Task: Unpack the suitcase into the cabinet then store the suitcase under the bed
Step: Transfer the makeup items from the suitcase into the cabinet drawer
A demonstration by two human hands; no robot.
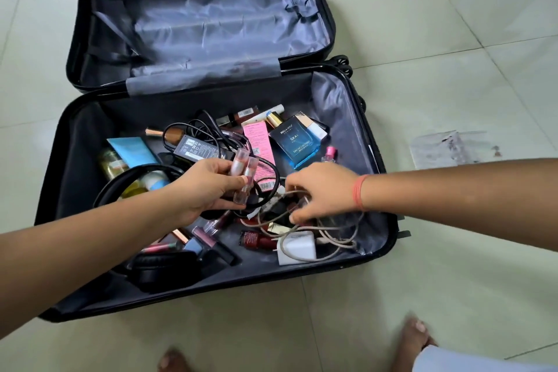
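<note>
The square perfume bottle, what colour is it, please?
The perfume bottle is blue; the head view shows it best.

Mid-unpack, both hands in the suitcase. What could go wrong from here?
1. The left hand holds several slim tubes at once; one could slip out when lifted.
2. The right hand reaches into the looped beige cable, which runs over the white charger; pulling the cable may drag the charger along or tip it out.

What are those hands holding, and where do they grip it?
The left hand grips clear lip gloss tubes around their middles. The right hand curls its fingers into the beige cable tangle; whether they hold anything cannot be told.
</note>
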